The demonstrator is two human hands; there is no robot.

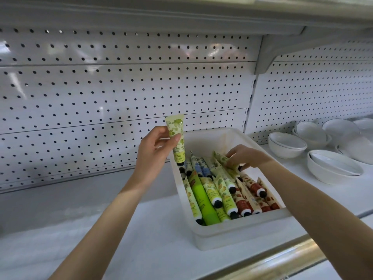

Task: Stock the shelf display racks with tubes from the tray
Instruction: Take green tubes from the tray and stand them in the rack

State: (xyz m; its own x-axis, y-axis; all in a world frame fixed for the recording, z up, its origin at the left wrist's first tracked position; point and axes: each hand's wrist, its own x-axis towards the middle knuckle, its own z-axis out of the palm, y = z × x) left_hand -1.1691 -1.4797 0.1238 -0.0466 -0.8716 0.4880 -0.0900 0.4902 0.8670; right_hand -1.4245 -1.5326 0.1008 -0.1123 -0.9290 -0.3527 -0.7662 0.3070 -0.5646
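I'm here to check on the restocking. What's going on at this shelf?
A person is taking tubes out of the white tray that sits on the shelf. The left hand holds a green floral tube upright, cap down, above the tray's far corner. The right hand reaches into the tray and grips a pale green tube. Many tubes lie in the tray. No display rack is in view.

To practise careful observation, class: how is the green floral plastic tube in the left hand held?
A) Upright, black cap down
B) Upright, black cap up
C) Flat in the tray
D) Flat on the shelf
A: the left hand holds the green floral plastic tube near upright, black cap lowest, crimped end on top.
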